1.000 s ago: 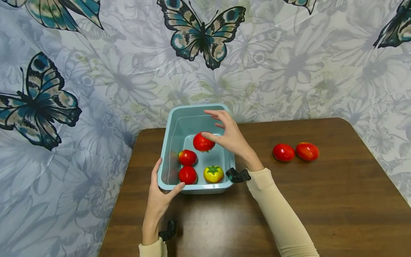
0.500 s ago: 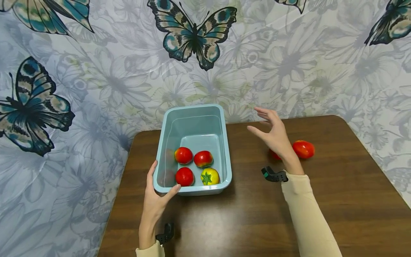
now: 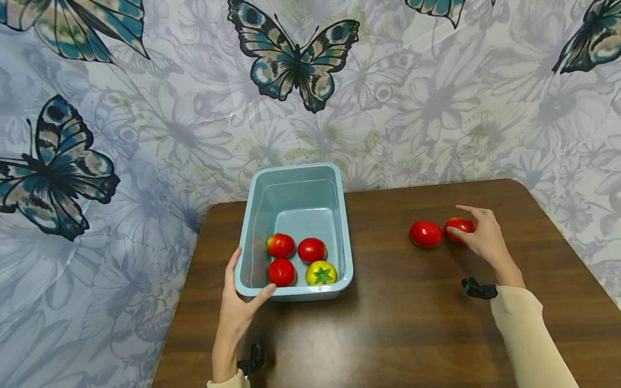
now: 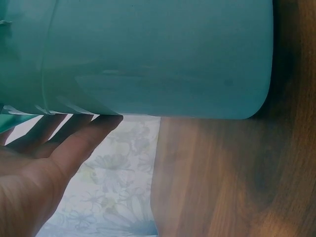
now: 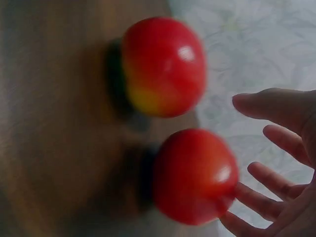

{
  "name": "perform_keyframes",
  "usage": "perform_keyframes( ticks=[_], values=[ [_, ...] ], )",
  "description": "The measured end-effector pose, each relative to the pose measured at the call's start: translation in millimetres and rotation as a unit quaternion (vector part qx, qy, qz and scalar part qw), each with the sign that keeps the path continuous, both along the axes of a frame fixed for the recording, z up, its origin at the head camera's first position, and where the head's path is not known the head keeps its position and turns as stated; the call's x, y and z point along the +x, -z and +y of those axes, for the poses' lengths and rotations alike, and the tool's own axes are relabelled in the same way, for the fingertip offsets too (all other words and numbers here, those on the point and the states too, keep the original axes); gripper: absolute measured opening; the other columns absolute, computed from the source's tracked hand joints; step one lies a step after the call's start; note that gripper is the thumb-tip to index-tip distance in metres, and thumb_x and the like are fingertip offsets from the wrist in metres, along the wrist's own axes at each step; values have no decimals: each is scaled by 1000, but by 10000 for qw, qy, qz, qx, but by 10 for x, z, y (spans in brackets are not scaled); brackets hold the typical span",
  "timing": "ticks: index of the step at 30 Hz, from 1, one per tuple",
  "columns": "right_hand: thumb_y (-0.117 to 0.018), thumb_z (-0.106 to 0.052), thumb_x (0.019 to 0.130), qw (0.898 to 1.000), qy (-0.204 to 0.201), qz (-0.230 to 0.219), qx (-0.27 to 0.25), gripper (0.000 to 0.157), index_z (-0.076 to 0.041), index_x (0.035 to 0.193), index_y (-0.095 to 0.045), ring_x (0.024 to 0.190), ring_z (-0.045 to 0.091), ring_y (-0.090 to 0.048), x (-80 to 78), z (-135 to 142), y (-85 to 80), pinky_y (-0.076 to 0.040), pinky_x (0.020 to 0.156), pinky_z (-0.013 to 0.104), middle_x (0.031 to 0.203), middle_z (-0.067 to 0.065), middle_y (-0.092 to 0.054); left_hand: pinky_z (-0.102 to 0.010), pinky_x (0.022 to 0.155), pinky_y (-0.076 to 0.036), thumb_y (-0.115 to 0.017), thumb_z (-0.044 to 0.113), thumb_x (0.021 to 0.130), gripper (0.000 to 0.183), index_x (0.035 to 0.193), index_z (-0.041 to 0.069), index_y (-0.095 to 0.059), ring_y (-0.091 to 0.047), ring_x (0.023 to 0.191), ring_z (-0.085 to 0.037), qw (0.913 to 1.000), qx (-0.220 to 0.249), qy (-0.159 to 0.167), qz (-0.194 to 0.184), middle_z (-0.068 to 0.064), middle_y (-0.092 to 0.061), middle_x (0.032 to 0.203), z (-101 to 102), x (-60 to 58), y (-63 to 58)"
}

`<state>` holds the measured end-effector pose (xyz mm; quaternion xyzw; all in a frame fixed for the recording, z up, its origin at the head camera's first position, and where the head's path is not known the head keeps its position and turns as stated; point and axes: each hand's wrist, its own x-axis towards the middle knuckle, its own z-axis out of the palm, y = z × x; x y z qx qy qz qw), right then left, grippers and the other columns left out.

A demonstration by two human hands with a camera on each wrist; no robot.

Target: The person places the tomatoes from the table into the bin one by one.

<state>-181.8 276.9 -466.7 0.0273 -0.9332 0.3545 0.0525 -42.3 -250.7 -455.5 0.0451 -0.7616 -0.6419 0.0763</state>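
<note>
1. At the near left corner of the light-blue tub (image 3: 305, 220), our left hand (image 3: 236, 308) steadies it, the thumb (image 3: 263, 295) on the near rim and the fingers along the outside of the left wall, set apart in a wide V.
2. From the left wrist, we see those fingers (image 4: 84, 142) nearly straight, with gaps between them and their tips reaching the tub's edge.
3. Above the right part of the brown table (image 3: 388, 323), our right hand (image 3: 487, 241) is spread about the right-hand tomato (image 3: 458, 222), thumb on its near side and forefinger beyond it.
4. From the right wrist, our right thumb (image 5: 271, 104) stands well away from the other fingers, which fan out with gaps between; the two lowest tips overlap the tomato's outline, and we cannot tell whether they touch it.
5. Just to its left, the left-hand tomato (image 3: 426, 234) rests on the table, red with a yellow patch that shows in the wrist view.
6. Inside our tub, toward the near end, lie three red tomatoes (image 3: 282, 272) and one yellow tomato (image 3: 312, 275) with a green star-shaped top, at the near right.
7. Black bands (image 3: 479, 290) circle both our wrists, below cream sleeves (image 3: 524, 320).
</note>
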Motion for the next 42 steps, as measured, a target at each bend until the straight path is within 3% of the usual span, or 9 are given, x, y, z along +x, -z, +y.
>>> perform_keyframes(
  ticks=[7, 16, 28, 42],
  values=[
    [-75, -8, 95, 9988, 57, -346, 355, 58, 13, 142, -50, 118, 69, -38, 47, 40, 151, -37, 94, 82, 136, 50, -33, -43, 104, -52, -83, 11, 86, 98, 165, 28, -27, -43, 140, -34, 9998, -191, 38, 3, -6, -39, 160, -33, -26, 38],
    [-76, -3, 92, 9982, 7, -266, 536, 60, 14, 142, -48, 116, 69, -39, 61, 14, 270, -36, 95, 82, 132, 50, -36, -65, 108, -44, -83, 12, 86, 98, 164, 27, -27, -42, 140, -36, 9998, -171, 11, 70, -8, -39, 161, -82, -26, 35],
    [-77, -5, 90, 9974, -20, -68, 711, 58, 14, 139, -51, 110, 66, -43, 49, 23, 267, -39, 91, 80, 123, 47, -42, -67, 108, -44, -83, 12, 86, 97, 164, 27, -27, -41, 141, -37, 10000, -62, 18, 65, -8, -36, 162, -75, -36, 54],
    [-76, -1, 90, 9975, 305, 195, 603, 56, 15, 137, -51, 111, 68, -44, 115, -42, 320, -37, 95, 80, 126, 47, -40, -66, 108, -44, -85, 17, 86, 98, 164, 29, -27, -42, 141, -36, 9997, -226, -18, -37, -6, -37, 162, -87, -33, 35]
  ],
)
